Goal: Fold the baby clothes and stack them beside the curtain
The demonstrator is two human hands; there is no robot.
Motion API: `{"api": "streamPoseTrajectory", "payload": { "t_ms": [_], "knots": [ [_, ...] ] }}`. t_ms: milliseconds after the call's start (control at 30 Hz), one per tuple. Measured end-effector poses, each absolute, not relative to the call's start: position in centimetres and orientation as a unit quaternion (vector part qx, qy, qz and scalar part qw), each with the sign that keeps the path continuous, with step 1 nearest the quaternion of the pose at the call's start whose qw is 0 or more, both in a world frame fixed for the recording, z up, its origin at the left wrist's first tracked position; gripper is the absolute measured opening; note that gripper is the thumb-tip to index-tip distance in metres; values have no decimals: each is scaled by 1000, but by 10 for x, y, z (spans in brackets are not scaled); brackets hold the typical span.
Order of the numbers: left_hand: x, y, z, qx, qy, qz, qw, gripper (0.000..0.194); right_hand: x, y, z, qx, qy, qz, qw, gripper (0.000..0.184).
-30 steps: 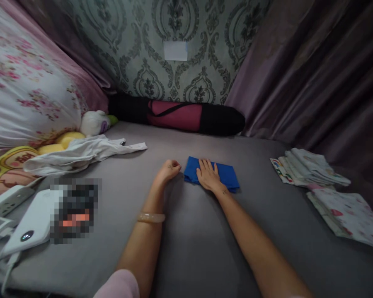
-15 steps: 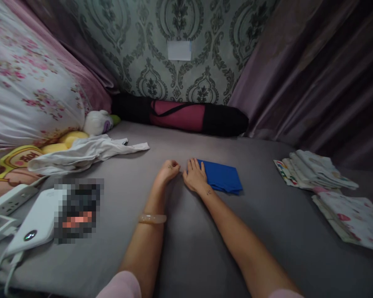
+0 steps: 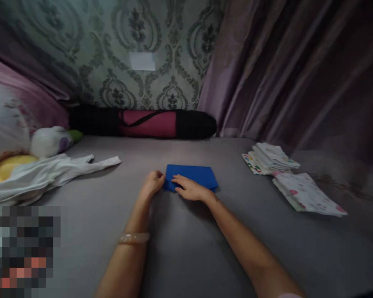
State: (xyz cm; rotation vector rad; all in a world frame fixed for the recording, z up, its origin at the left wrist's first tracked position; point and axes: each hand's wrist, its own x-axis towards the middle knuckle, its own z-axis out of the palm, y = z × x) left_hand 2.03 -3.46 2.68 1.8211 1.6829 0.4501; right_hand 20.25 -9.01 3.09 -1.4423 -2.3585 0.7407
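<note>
A folded blue cloth point(image 3: 194, 171) lies flat on the grey bed sheet in front of me. My left hand point(image 3: 153, 182) is at its left edge, fingers curled together against the near-left corner; the fingertips are partly hidden. Over the front part of the cloth rests my right hand point(image 3: 189, 188), palm down with its fingers stretched out to the left. The near edge of the cloth looks slightly uneven beneath it. A pale bangle point(image 3: 134, 238) is on my left forearm.
Folded patterned cloths point(image 3: 272, 157) lie in a stack on the right, with another folded pile point(image 3: 307, 192) nearer. A crumpled white garment point(image 3: 49, 176), a white plush toy point(image 3: 48, 142) and yellow objects are at left. A black and maroon long bag point(image 3: 152, 123) lies along the wall.
The view has turned right. My right hand has shifted from the cloth's left end onto its front middle, fingers now pointing left. My left hand has come up to the cloth's left edge.
</note>
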Motion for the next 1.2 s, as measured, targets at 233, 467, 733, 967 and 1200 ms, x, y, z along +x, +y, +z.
{"api": "streamPoseTrajectory", "payload": {
  "t_ms": [233,467,733,967,1200],
  "knots": [
    [33,-37,24,687,652,153,283,25,269,-100,40,-589,-688,303,297,32],
    [39,-42,22,676,665,149,279,32,325,-105,34,-825,-490,134,249,25],
    [45,-46,23,688,667,158,240,30,314,-105,15,-841,-472,149,219,33],
    [47,-44,20,703,655,147,237,26,301,-97,10,-825,-484,177,232,38],
    [57,-47,19,668,604,296,319,20,302,-98,8,-786,-465,285,292,17]
  ]
}}
